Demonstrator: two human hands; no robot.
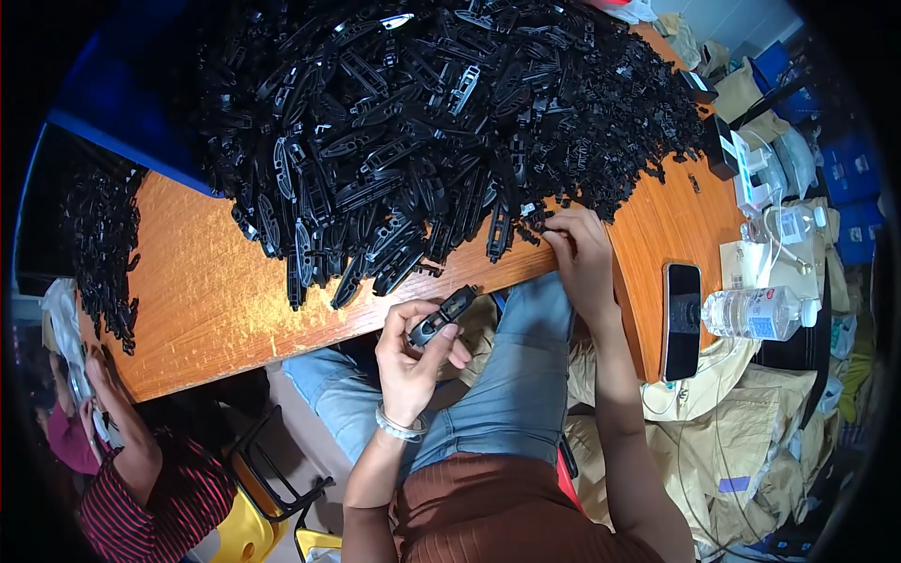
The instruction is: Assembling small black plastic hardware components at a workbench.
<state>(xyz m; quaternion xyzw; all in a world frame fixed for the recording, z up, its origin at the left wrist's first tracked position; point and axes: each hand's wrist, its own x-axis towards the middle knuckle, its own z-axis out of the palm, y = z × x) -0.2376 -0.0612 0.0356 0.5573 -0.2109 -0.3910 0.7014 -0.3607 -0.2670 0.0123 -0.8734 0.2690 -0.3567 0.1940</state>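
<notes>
My left hand (413, 361) is closed around a long black plastic part (443, 317) with cut-out openings, held over my lap just off the table's front edge. The thumb presses on its lower end, and its narrow tip points up and right. At the near edge of the big heap of black plastic parts (375, 178), my right hand (580, 246) has its fingertips pinched together by some small black pieces (533, 223). What lies between those fingertips is too small to make out. Long slotted parts fill the heap's left and middle, with smaller pieces on its right.
The wooden table (216, 291) carries a phone (681, 321) at the right. Beside it lies a clear plastic bottle (751, 312). A blue bin (122, 103) stands at the back left. Another person's arm (122, 403) rests at the left edge, near a smaller black heap (101, 244).
</notes>
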